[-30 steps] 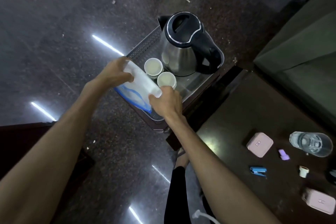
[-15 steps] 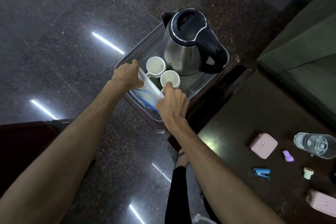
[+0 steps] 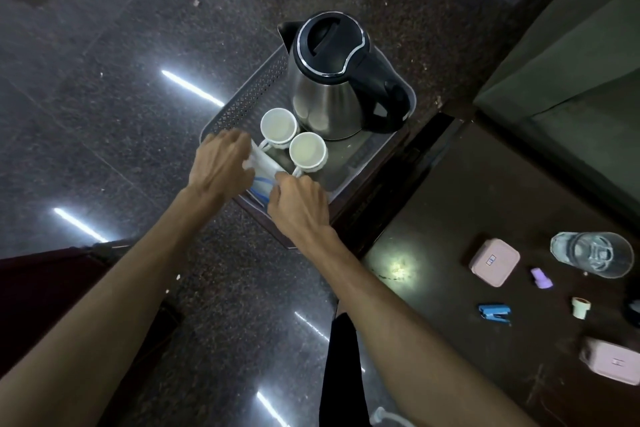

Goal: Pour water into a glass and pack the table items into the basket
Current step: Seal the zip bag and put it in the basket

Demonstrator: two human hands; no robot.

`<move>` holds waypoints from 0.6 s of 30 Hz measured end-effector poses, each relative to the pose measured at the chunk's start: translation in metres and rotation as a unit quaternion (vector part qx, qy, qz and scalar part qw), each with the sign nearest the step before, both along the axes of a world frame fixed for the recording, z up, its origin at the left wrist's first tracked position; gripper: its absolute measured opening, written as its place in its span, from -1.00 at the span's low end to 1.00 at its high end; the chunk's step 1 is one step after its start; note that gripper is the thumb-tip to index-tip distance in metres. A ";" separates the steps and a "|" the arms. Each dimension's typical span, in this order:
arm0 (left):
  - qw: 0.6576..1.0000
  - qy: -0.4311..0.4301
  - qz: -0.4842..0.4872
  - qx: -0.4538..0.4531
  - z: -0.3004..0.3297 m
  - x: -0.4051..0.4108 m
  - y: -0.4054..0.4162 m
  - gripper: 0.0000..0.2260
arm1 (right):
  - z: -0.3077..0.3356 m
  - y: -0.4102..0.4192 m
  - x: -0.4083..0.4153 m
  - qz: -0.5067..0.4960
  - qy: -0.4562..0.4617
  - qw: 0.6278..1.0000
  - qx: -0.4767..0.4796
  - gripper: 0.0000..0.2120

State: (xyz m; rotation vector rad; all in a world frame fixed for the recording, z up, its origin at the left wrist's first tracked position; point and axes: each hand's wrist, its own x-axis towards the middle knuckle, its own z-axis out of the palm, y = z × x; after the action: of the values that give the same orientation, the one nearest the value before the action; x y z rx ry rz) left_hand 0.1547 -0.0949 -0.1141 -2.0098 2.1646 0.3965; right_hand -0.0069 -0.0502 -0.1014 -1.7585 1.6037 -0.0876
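A grey perforated basket (image 3: pixel 242 104) stands on a low stool beside the dark table (image 3: pixel 433 253). Inside it are a steel kettle (image 3: pixel 329 87) with a black lid and two white cups (image 3: pixel 278 125) (image 3: pixel 307 151). At the basket's near corner my left hand (image 3: pixel 221 166) and my right hand (image 3: pixel 299 208) both hold a white plate with blue lines (image 3: pixel 265 173), tilted on edge against the basket wall. On the table stand a glass of water (image 3: pixel 592 253), two pink boxes (image 3: pixel 493 262) (image 3: pixel 613 360), a blue stapler (image 3: pixel 495 314), a purple piece (image 3: pixel 542 277) and a small white cap (image 3: pixel 581 307).
The floor (image 3: pixel 104 80) around the basket is dark polished stone with bright light reflections. A green sofa (image 3: pixel 571 62) fills the upper right. A dark red piece of furniture (image 3: pixel 41 288) sits at the lower left. My leg (image 3: pixel 343 374) shows below the arms.
Both hands have lowered the plate from above the basket's rim down into its near corner, tipping it more upright. The camera view shifted slightly.
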 end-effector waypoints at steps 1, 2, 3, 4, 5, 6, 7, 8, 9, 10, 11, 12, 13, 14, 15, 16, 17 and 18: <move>1.000 0.003 -0.019 0.021 0.000 0.000 0.002 -0.82 | -0.002 0.000 0.001 -0.006 0.001 1.000 0.017 -0.77; 0.999 0.007 -0.028 0.042 0.001 -0.001 0.002 -0.82 | -0.003 -0.001 0.002 -0.007 0.003 0.999 0.037 -0.77; 0.997 0.012 -0.028 0.065 0.002 -0.002 0.001 -0.77 | -0.004 -0.001 0.002 -0.008 0.004 0.998 0.058 -0.77; 0.996 0.012 -0.025 0.090 0.003 -0.003 -0.002 -0.71 | -0.005 -0.002 0.001 -0.013 -0.001 0.997 0.082 -0.76; 0.993 0.005 -0.020 0.112 0.003 -0.004 -0.004 -0.67 | -0.004 -0.002 0.002 -0.021 -0.013 0.994 0.109 -0.74; 0.991 -0.004 -0.011 0.130 0.003 -0.004 -0.007 -0.64 | -0.003 -0.004 0.002 -0.028 -0.026 0.991 0.131 -0.70; 0.990 -0.011 -0.001 0.141 0.001 -0.002 -0.010 -0.63 | -0.002 -0.005 0.003 -0.031 -0.033 0.989 0.144 -0.65; 0.989 -0.015 0.010 0.147 -0.001 -0.001 -0.012 -0.63 | 0.000 -0.005 0.002 -0.030 -0.034 0.988 0.149 -0.60; 0.988 -0.019 0.016 0.150 -0.003 0.000 -0.013 -0.64 | 0.002 -0.004 0.002 -0.028 -0.033 0.988 0.147 -0.57; 0.988 -0.026 0.015 0.152 -0.006 0.001 -0.014 -0.66 | 0.003 -0.004 0.001 -0.026 -0.032 0.989 0.142 -0.54; 0.987 -0.035 0.011 0.153 -0.008 0.000 -0.015 -0.68 | 0.004 -0.003 -0.001 -0.025 -0.033 0.990 0.136 -0.52; 0.987 -0.044 0.011 0.153 -0.009 0.000 -0.015 -0.68 | 0.005 -0.001 -0.004 -0.022 -0.037 0.991 0.130 -0.52; 0.988 -0.050 0.017 0.148 -0.011 -0.002 -0.014 -0.68 | 0.006 0.001 -0.007 -0.020 -0.043 0.991 0.121 -0.53; 0.988 -0.055 0.027 0.139 -0.011 -0.003 -0.013 -0.68 | 0.009 0.003 -0.010 -0.020 -0.052 0.993 0.107 -0.56; 0.989 -0.057 0.040 0.127 -0.010 -0.006 -0.010 -0.70 | 0.011 0.006 -0.013 -0.025 -0.064 0.994 0.089 -0.59; 0.991 -0.053 0.056 0.107 -0.007 -0.009 -0.007 -0.76 | 0.012 0.009 -0.017 -0.037 -0.079 0.994 0.069 -0.62; 0.993 -0.041 0.074 0.079 -0.004 -0.014 -0.003 -0.82 | 0.013 0.011 -0.021 -0.055 -0.091 0.993 0.048 -0.66; 0.994 -0.027 0.095 0.042 -0.001 -0.021 0.002 -0.86 | 0.014 0.014 -0.025 -0.074 -0.100 0.992 0.028 -0.69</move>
State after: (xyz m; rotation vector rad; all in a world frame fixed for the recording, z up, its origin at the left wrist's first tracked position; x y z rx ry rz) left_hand 0.1336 -0.0927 -0.1152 -2.1617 1.8988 0.4438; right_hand -0.0319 -0.0362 -0.0874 -1.5358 1.5717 -0.2782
